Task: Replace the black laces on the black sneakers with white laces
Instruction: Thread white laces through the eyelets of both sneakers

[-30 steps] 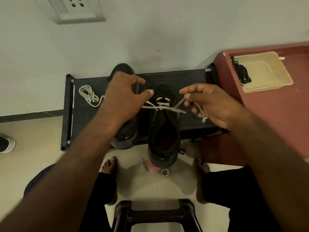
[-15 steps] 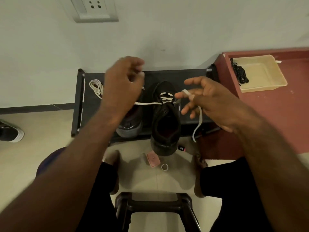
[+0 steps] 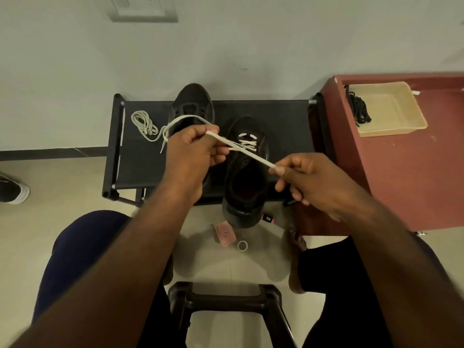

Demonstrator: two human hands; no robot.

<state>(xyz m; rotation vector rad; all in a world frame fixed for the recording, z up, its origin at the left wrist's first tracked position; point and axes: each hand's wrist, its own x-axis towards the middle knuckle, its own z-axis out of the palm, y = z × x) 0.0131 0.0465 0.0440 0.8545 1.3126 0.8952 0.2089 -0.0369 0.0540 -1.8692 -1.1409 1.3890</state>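
Note:
Two black sneakers stand on a low black bench point(image 3: 140, 162). The right sneaker point(image 3: 247, 177) has a white lace point(image 3: 247, 144) threaded through its front eyelets. My left hand point(image 3: 190, 156) grips one end of that lace above the left sneaker point(image 3: 193, 101), which shows no lace; the loose tail loops back over the hand. My right hand point(image 3: 308, 179) pinches the other end, pulled taut across the right sneaker's tongue. A second white lace point(image 3: 144, 124) lies coiled on the bench's left part. Black laces point(image 3: 357, 109) sit in a beige tray point(image 3: 401, 121).
The tray rests on a red-brown table point(image 3: 406, 177) at the right. A wall rises right behind the bench. On the floor lie a pink case point(image 3: 225, 233) and a small ring point(image 3: 242, 245). A dark stool point(image 3: 226, 300) stands between my knees. Another shoe point(image 3: 12, 192) is at far left.
My left hand came down from the bench's back and now grips the lace. My right hand, fingers spread before, now pinches the other end and the lace is pulled taut.

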